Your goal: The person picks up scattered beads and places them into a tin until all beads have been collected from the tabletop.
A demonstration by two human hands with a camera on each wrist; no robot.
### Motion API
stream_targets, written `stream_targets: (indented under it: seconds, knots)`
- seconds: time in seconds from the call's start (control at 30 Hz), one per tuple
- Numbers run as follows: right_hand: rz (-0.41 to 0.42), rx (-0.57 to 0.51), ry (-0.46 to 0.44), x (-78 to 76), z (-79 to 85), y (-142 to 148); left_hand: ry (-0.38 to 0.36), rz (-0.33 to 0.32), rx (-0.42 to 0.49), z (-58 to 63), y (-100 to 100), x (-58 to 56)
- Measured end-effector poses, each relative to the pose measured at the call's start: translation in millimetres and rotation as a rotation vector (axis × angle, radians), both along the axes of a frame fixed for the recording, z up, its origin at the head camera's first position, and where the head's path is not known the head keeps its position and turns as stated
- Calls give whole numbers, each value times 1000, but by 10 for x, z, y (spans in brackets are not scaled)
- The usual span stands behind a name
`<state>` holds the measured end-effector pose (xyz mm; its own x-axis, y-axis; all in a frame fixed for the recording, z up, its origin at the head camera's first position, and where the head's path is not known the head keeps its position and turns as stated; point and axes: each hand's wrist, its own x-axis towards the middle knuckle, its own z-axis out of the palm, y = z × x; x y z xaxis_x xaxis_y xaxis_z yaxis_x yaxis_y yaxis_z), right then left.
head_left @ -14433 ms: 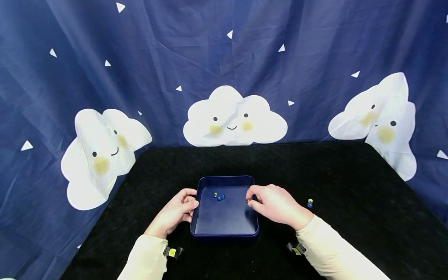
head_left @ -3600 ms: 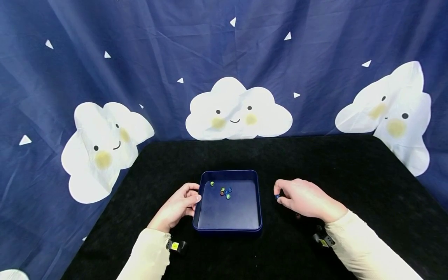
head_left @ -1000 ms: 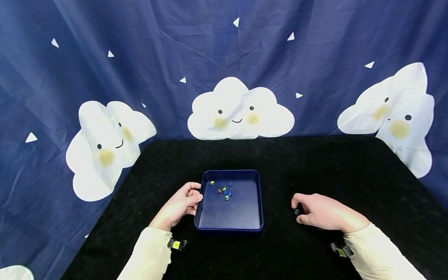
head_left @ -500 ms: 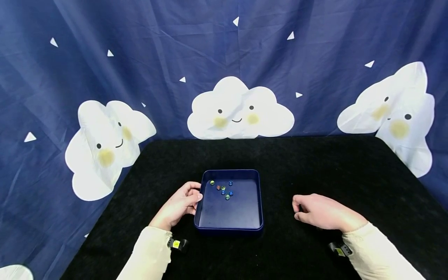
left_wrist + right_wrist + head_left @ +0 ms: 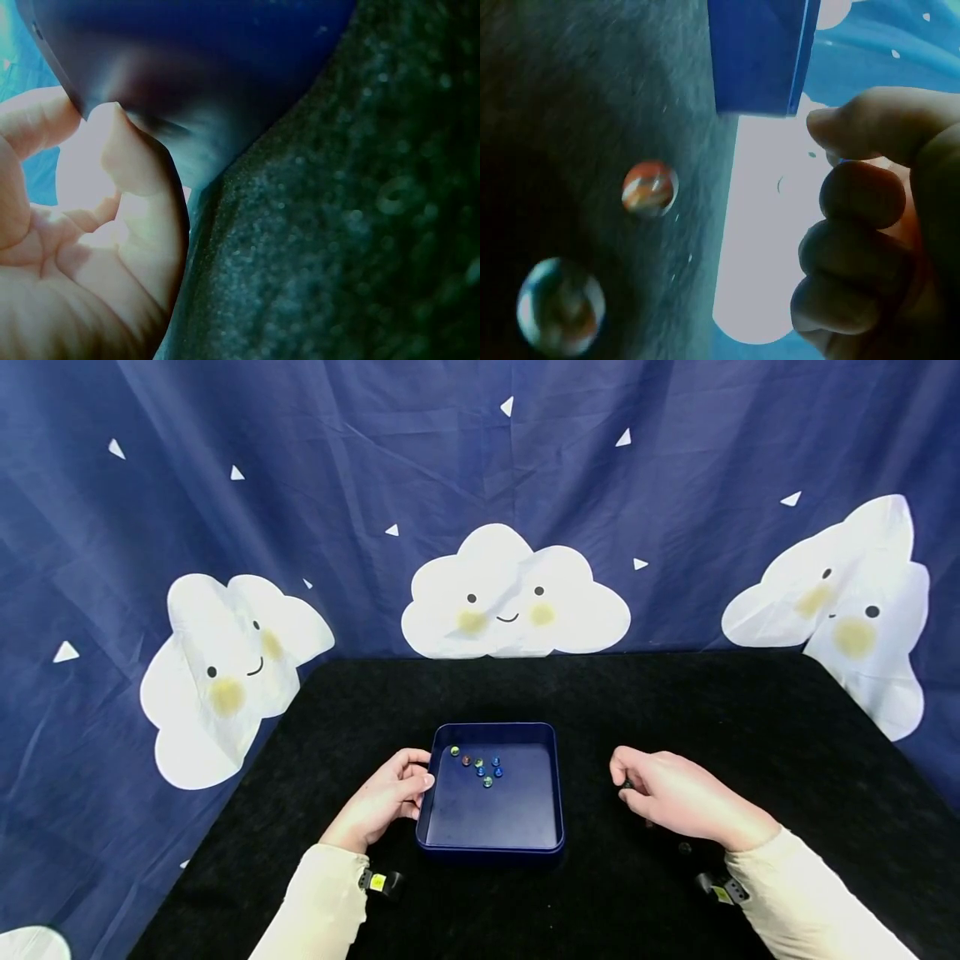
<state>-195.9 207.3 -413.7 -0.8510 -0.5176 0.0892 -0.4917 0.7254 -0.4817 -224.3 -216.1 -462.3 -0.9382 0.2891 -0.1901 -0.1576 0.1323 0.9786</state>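
My left hand (image 5: 382,802) grips the left wall of a blue square tray (image 5: 491,850), the thumb over its rim. The left wrist view has the thumb and a finger pinching the tray wall (image 5: 225,67). Several glass marbles, blue, green-yellow and one orange marble (image 5: 467,761), lie in the far left part of the tray. Right of the tray, my right hand (image 5: 686,793) pinches a dark marble (image 5: 627,784) between thumb and forefinger, mostly hidden. In the right wrist view its other fingers are curled. Below that hand lie an orange-red marble (image 5: 649,188) and a greenish marble (image 5: 561,307).
A black cloth (image 5: 600,893) covers the table. Behind it hangs a blue curtain (image 5: 450,460) printed with white clouds. Camera straps circle both wrists, with a small black camera (image 5: 390,885) by the left one.
My right hand has picked a marble off the cloth and moved up and left with it. More marbles lie in the tray than earlier, and some have rolled a little. My left hand keeps its grip.
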Motion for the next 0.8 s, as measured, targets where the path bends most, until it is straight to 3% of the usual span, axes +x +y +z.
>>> stream_targets:
  seconds: [0.13, 0.8]
  knots:
    - [18, -6, 84, -39, 17, -122, -7, 5, 5, 1, 3, 2]
    - [151, -4, 211, -156, 82, -707, 10, -28, 20, -5, 0, 6]
